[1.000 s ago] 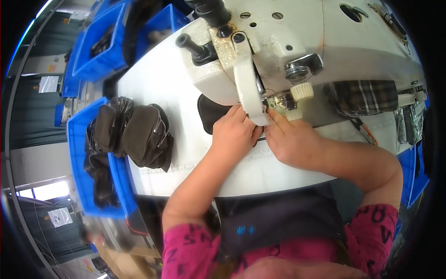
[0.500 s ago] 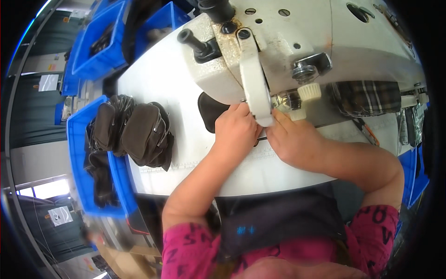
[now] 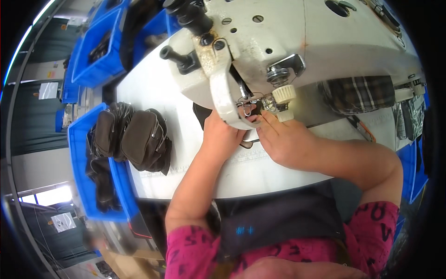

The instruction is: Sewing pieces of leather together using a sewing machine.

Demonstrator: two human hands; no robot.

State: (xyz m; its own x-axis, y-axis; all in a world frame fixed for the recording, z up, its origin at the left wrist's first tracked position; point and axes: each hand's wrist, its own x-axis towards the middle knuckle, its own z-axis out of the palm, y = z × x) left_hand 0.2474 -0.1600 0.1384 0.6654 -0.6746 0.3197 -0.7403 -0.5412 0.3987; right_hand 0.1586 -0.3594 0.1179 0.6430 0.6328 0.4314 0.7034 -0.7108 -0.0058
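Observation:
Under the head of a white sewing machine [image 3: 278, 42], both my hands work at a dark fabric piece [image 3: 200, 113]. My left hand [image 3: 222, 133] is closed on its left part, with the fingertips partly hidden behind the curved white guard [image 3: 225, 100]. Close to the presser foot and needle area, my right hand [image 3: 289, 142] has its fingers together, pinching the right edge of the piece. Most of the fabric is covered by the hands and the machine. A small rounded end of it [image 3: 246, 144] shows between my wrists.
Dark zippered pouches [image 3: 145, 139] are stacked at the left, by a blue bin [image 3: 86, 186]. More blue bins [image 3: 100, 60] stand at the far left. Small snips [image 3: 362, 129] with orange on the handle and a plaid cloth-covered part [image 3: 357, 95] lie right of my hands.
The view has shifted, so the machine head sits further left and the needle area shows more. My hands appear slightly further left, still at the fabric piece. Less of its left part shows.

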